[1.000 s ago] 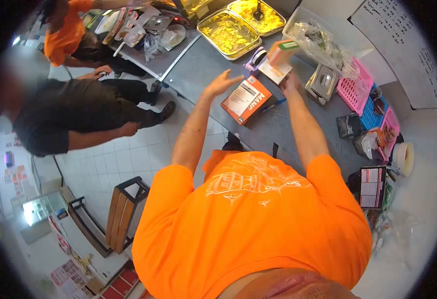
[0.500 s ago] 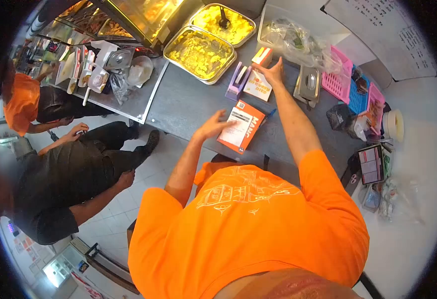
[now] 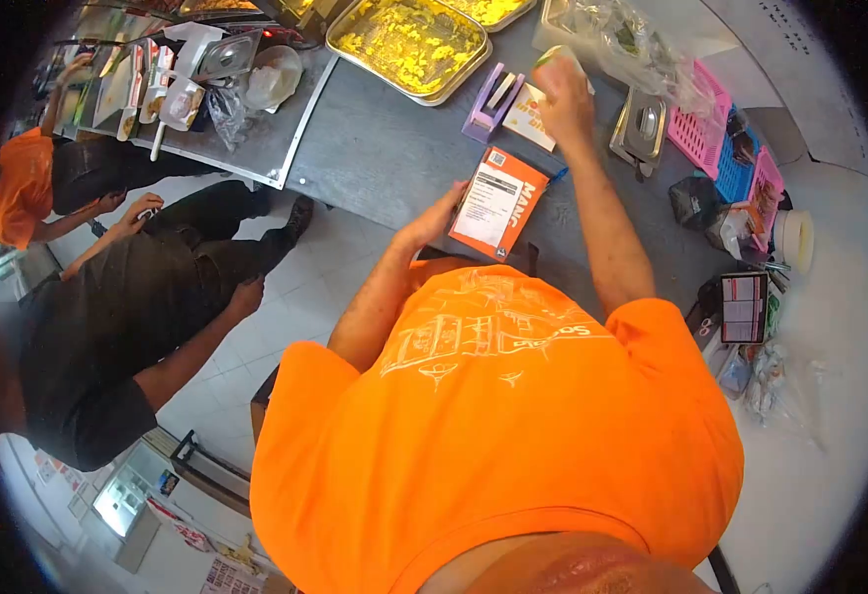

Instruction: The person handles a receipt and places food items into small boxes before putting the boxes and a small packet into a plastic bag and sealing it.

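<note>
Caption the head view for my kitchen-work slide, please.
Left hand touches a flat orange printed carton on the grey counter; right hand grips a small white-and-green pack.

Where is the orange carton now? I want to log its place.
The orange carton lies on the grey counter, upper middle of the head view, at the left hand, below the purple tape dispenser.

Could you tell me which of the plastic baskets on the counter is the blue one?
The blue basket is the middle one, wedged between two pink baskets, right of the lidded steel container.
</note>
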`<control>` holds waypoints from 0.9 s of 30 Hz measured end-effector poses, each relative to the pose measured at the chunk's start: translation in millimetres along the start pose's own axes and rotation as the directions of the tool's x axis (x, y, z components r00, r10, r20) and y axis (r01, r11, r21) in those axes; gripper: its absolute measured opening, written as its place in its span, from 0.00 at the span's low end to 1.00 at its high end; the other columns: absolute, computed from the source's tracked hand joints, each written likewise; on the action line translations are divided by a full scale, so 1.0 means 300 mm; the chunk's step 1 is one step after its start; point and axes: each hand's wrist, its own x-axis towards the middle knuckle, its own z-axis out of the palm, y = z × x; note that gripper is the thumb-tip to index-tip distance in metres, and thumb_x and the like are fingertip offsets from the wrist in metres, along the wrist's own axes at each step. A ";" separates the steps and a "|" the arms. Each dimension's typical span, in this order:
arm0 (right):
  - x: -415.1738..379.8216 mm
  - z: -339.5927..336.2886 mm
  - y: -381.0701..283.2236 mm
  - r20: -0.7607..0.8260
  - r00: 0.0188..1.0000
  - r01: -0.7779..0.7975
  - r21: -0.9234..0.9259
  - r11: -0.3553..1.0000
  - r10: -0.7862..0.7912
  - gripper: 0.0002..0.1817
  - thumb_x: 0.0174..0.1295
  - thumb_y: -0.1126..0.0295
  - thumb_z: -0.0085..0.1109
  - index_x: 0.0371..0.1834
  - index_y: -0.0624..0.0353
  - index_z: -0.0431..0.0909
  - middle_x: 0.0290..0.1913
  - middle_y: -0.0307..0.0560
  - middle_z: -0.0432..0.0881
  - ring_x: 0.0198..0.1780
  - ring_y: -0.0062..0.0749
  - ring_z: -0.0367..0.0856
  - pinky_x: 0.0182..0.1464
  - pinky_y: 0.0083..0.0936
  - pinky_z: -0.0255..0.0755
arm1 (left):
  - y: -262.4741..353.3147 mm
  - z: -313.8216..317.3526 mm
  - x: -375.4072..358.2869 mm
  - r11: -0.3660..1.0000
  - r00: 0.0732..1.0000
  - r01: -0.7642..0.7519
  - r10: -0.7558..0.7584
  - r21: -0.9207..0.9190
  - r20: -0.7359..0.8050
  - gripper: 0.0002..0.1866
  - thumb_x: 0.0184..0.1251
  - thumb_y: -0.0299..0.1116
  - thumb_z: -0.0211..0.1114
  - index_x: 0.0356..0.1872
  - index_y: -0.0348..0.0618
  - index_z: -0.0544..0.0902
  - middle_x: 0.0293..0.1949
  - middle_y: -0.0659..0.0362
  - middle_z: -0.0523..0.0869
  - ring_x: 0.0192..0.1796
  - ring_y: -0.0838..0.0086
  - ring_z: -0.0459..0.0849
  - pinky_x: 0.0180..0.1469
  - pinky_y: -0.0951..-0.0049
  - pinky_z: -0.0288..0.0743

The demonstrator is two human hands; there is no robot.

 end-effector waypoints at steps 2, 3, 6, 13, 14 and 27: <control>-0.084 -0.015 -0.042 0.160 0.980 0.147 -0.207 0.967 -0.115 0.39 0.59 0.58 0.63 0.75 0.34 0.57 0.77 0.44 0.57 0.77 0.52 0.51 0.73 0.61 0.50 | -0.090 -0.099 0.075 0.995 0.999 -0.007 0.011 0.102 -0.034 0.40 0.76 0.65 0.33 0.76 0.43 0.55 0.75 0.53 0.62 0.77 0.65 0.55 0.77 0.54 0.42; -0.125 -0.009 -0.054 0.238 0.968 0.124 -0.178 0.976 -0.079 0.39 0.61 0.54 0.60 0.76 0.30 0.55 0.79 0.41 0.52 0.79 0.50 0.45 0.73 0.64 0.46 | -0.095 -0.112 0.088 0.988 0.999 -0.009 0.017 0.154 -0.047 0.42 0.75 0.67 0.29 0.76 0.43 0.57 0.75 0.54 0.62 0.77 0.65 0.54 0.77 0.53 0.40; -0.128 -0.024 -0.043 0.390 0.920 0.112 -0.167 0.980 -0.039 0.37 0.66 0.45 0.50 0.78 0.26 0.50 0.81 0.40 0.43 0.81 0.48 0.35 0.74 0.68 0.31 | -0.029 -0.068 0.111 0.996 0.997 0.023 -0.017 0.090 -0.072 0.39 0.77 0.64 0.33 0.74 0.43 0.62 0.73 0.54 0.65 0.77 0.65 0.54 0.78 0.55 0.37; -0.259 -0.194 -0.078 -0.162 0.986 -0.003 0.233 0.972 0.042 0.36 0.67 0.49 0.57 0.72 0.58 0.60 0.73 0.59 0.59 0.72 0.54 0.59 0.72 0.47 0.51 | -0.084 -0.039 0.204 0.989 1.000 -0.020 0.021 -0.144 0.009 0.33 0.79 0.57 0.40 0.67 0.36 0.68 0.64 0.53 0.76 0.66 0.71 0.72 0.69 0.70 0.64; -0.345 -0.204 -0.094 -0.113 0.955 -0.202 0.434 0.878 0.275 0.36 0.67 0.50 0.57 0.72 0.60 0.61 0.73 0.60 0.61 0.72 0.52 0.60 0.72 0.45 0.52 | -0.088 -0.036 0.195 0.976 0.999 0.041 -0.032 -0.215 0.044 0.34 0.79 0.57 0.41 0.69 0.36 0.65 0.64 0.53 0.75 0.67 0.71 0.72 0.69 0.70 0.64; -1.123 -0.413 0.221 0.463 0.644 -0.576 0.817 -0.012 0.609 0.26 0.69 0.66 0.52 0.69 0.60 0.62 0.59 0.46 0.76 0.59 0.28 0.74 0.61 0.26 0.68 | -0.282 0.662 0.268 0.992 0.975 0.114 -0.100 -0.059 0.200 0.33 0.70 0.36 0.64 0.69 0.44 0.56 0.58 0.53 0.77 0.59 0.69 0.78 0.60 0.68 0.74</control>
